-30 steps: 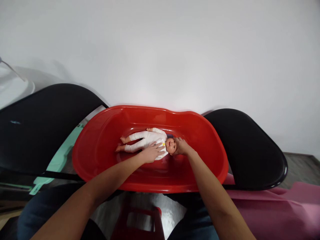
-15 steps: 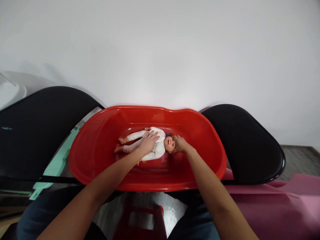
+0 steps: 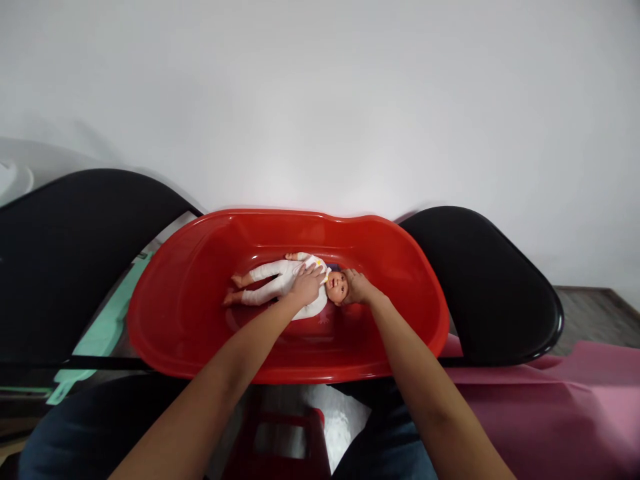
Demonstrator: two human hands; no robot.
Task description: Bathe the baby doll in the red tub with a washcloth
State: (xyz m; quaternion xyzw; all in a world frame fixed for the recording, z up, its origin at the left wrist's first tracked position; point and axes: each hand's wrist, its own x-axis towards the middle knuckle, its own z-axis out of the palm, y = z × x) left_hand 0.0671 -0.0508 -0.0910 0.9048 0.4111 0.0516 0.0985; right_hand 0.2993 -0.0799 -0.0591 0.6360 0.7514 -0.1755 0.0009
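A baby doll (image 3: pixel 269 291) in white clothes lies on its back in a red baby bathtub (image 3: pixel 165 300), feet to the left and head to the right. My left hand (image 3: pixel 307 285) rests on the doll's upper chest just below the collar, fingers stretched over the cloth. At the other end, my right hand (image 3: pixel 358 287) cups the crown of the doll's head, its fingers curled round the far side. My left hand and forearm hide part of the doll's chest and its near arm.
Black tabletops or seats flank the tub on the left (image 3: pixel 75 253) and right (image 3: pixel 485 280). A mint-green plastic piece (image 3: pixel 103 327) is below left, pink sheeting (image 3: pixel 540 413) at lower right. A dark red stool (image 3: pixel 280 420) stands below the tub; a white wall (image 3: pixel 320 100) rises behind.
My left hand has slid right along the doll's chest, closer to its neck. My right hand stays at the head. The view has shifted slightly.
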